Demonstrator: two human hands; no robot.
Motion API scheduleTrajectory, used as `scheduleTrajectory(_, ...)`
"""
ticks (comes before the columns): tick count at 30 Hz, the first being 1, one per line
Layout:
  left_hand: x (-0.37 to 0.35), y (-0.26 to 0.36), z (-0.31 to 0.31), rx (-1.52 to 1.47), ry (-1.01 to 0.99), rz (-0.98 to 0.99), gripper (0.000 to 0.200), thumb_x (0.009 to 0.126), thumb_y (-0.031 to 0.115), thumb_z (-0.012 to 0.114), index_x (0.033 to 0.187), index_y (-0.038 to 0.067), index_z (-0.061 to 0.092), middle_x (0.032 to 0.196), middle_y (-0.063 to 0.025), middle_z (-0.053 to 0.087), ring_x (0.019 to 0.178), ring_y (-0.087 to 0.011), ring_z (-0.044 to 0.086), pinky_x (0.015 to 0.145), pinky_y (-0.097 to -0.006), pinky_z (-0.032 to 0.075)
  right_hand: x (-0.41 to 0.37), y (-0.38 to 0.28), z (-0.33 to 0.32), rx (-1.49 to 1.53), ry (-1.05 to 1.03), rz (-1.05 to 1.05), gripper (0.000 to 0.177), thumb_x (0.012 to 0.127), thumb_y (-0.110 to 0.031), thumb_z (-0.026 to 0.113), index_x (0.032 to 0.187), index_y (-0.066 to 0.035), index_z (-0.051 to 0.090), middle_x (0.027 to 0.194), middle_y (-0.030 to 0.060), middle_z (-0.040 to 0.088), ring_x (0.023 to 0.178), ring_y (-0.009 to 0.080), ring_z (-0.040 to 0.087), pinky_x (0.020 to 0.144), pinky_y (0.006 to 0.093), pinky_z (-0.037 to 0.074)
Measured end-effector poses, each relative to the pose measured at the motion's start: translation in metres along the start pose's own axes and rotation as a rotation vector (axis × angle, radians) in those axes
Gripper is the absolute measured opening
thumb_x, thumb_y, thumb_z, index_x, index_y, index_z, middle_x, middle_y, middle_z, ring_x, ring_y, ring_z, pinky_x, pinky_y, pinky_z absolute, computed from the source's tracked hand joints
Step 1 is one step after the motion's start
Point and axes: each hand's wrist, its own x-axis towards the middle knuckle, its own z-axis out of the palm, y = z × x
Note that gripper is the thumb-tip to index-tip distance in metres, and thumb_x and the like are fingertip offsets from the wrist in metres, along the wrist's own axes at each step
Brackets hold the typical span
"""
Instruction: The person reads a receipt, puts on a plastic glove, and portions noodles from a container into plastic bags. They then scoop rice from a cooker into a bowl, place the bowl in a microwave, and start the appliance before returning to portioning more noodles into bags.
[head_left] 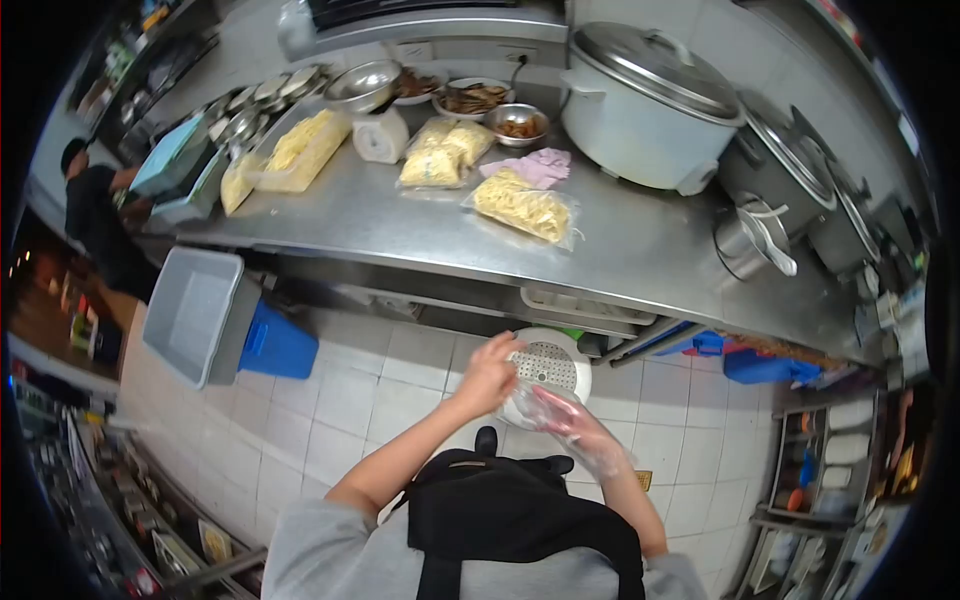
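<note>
My left hand (487, 376) is bare, its fingers closed at the end of a clear plastic glove or bag (590, 440). The plastic covers my right hand (565, 415), whose fingers are blurred under it and point toward my left hand. Both hands are in front of my black apron, over a round white stool (548, 366). On the steel counter beyond lie a bag of noodles (522, 207), more bagged noodles (444, 152) and a pink cloth (536, 167).
A large rice cooker (650, 110) and metal jugs (745, 240) stand on the counter's right. Left are a noodle tub (300, 150), a white scale (381, 136), a grey bin (200, 315) and a blue bin (278, 341). Another person (100, 215) works at far left.
</note>
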Motion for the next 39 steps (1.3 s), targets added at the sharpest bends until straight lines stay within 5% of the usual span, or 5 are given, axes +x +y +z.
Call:
scheduleTrajectory(19,0.186,-0.201,-0.200,-0.120,1.110,-0.455,0.022,0.078,0.018,0.053,0.069,0.001,0.065,0.065,-0.0173,0.062,0.064,-0.0295,0.061,0.060,-0.0407,0.046,-0.192,0.011,-0.051,0.007,1.068,-0.276,0.040,0.088,-0.015,0.054,0.123,0.000,0.044,0.118,0.0125,0.054,0.101,0.0184,0.055,0.081,0.0286,0.046)
scheduleTrajectory(25,0.180,-0.338,-0.160,-0.185,0.836,-0.682,0.017,0.071,0.006,0.054,0.086,0.001,0.062,0.067,-0.0044,0.056,0.059,-0.0150,0.052,0.048,-0.0297,0.041,-0.191,-0.002,-0.062,-0.030,1.035,-0.317,0.029,0.087,-0.010,0.052,0.114,0.000,0.052,0.107,0.0115,0.060,0.088,0.0170,0.060,0.075,0.0261,0.047)
scheduleTrajectory(32,0.160,-0.247,-0.112,0.180,1.330,-0.916,0.064,0.075,0.013,0.068,0.127,-0.005,0.035,0.116,-0.0183,0.048,0.100,-0.0262,0.053,0.080,-0.0312,0.047,-0.226,-0.039,-0.153,-0.172,0.984,-0.324,0.031,0.085,-0.010,0.054,0.113,0.001,0.052,0.106,0.0114,0.060,0.090,0.0171,0.060,0.076,0.0271,0.046)
scheduleTrajectory(34,0.159,-0.167,-0.062,-0.228,1.348,-0.411,0.054,0.081,0.012,0.062,0.126,-0.005,0.037,0.118,-0.0180,0.047,0.103,-0.0250,0.051,0.087,-0.0302,0.043,-0.254,-0.039,-0.190,-0.170,1.040,-0.319,0.031,0.084,-0.011,0.056,0.112,0.000,0.053,0.105,0.0112,0.061,0.089,0.0167,0.060,0.074,0.0266,0.046)
scheduleTrajectory(39,0.206,0.066,0.157,-0.597,0.369,-0.654,0.032,0.092,0.025,0.043,0.069,0.007,0.055,0.054,0.0003,0.047,0.044,-0.0095,0.046,0.040,-0.0247,0.036,-0.298,-0.045,-0.257,-0.380,1.212,-0.267,0.030,0.084,-0.011,0.057,0.112,-0.001,0.053,0.106,0.0099,0.060,0.093,0.0187,0.059,0.079,0.0294,0.046)
